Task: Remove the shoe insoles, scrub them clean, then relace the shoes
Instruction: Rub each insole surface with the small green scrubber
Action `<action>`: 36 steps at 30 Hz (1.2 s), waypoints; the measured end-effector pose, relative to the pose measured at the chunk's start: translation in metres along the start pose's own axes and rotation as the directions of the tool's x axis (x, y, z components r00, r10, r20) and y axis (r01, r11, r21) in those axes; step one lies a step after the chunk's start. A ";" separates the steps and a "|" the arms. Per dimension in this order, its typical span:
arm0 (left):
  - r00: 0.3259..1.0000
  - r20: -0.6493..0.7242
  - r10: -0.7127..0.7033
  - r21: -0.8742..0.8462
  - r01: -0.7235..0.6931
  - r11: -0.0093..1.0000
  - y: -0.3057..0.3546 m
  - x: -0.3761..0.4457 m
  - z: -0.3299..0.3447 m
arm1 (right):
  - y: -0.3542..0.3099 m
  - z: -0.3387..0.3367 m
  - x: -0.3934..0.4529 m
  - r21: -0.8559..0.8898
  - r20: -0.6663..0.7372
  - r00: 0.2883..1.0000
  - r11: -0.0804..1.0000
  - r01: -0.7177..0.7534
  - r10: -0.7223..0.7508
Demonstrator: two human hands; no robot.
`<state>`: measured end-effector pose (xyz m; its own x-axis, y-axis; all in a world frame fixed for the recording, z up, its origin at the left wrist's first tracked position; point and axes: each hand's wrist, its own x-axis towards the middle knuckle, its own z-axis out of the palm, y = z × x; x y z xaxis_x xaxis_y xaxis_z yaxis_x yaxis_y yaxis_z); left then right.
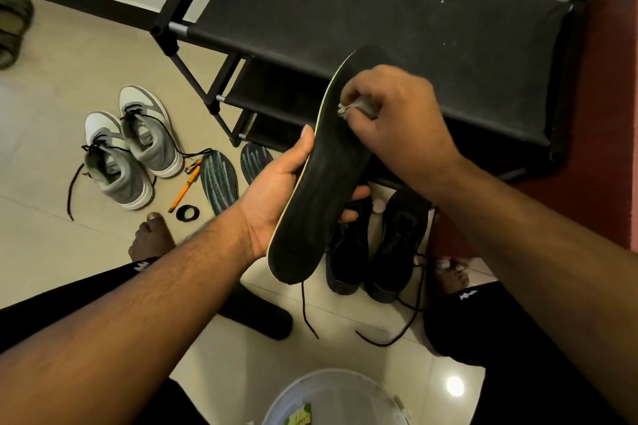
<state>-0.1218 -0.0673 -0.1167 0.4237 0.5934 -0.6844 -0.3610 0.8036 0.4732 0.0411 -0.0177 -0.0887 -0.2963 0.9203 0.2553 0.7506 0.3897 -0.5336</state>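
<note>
Insole | L hand grips | long axis near-upright, tilted right

Tiled floor with grey sneakers, patterned insoles, black shoes.

Black shoe rack (tiered) on glossy tiles

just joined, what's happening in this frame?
A person is scrubbing a black insole: the left hand grips it while the right hand pinches a small grey scrubber against its upper part. Two patterned insoles lie on the floor beside the grey sneakers. The black shoes sit below, laces loose.
</note>
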 end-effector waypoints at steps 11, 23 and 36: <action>0.997 -0.070 0.042 -0.092 -0.048 0.995 0.021 -0.001 -0.019 | -0.076 0.027 -0.064 0.329 0.384 0.751 0.839 0.433 -0.538; 0.992 0.050 0.120 -0.078 -0.115 0.990 0.009 0.006 -0.013 | 0.022 0.005 0.004 0.005 -0.069 0.997 0.999 0.046 -0.046; 0.970 -0.133 0.204 -0.127 -0.221 0.967 0.031 -0.004 -0.022 | -0.068 0.031 -0.055 0.235 0.333 0.839 0.900 0.368 -0.430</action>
<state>-0.1531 -0.0455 -0.1112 0.2265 0.7335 -0.6408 -0.5482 0.6398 0.5386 -0.0121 -0.0941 -0.0912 -0.7683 0.6156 0.1755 0.4273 0.6973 -0.5755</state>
